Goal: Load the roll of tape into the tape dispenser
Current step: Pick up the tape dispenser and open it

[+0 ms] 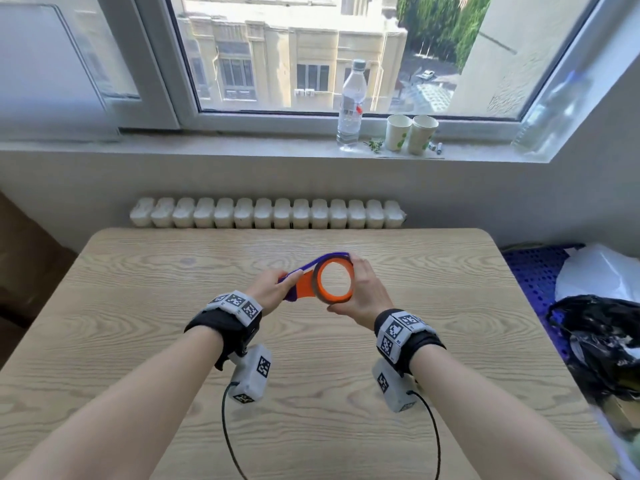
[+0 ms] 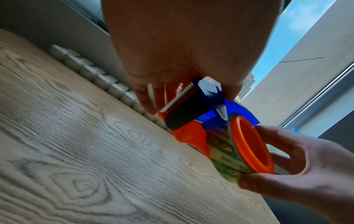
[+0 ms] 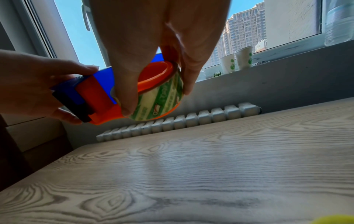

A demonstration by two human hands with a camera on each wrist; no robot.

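Both hands hold an orange and blue tape dispenser [image 1: 304, 282] above the middle of the wooden table [image 1: 138, 306]. The tape roll [image 3: 162, 97], clear with green print, sits around the dispenser's orange hub [image 2: 250, 145]. My left hand [image 1: 273, 289] grips the blade end, where the serrated cutter [image 2: 178, 97] and a black roller [image 2: 184, 109] show. My right hand [image 1: 363, 289] curls round the roll, thumb underneath and fingers on the far side.
On the windowsill stand a water bottle [image 1: 351, 105] and two paper cups [image 1: 410, 133]. A white radiator [image 1: 266, 213] runs behind the table. A black bag [image 1: 595, 344] and a white bag [image 1: 602, 271] lie to the right of the table.
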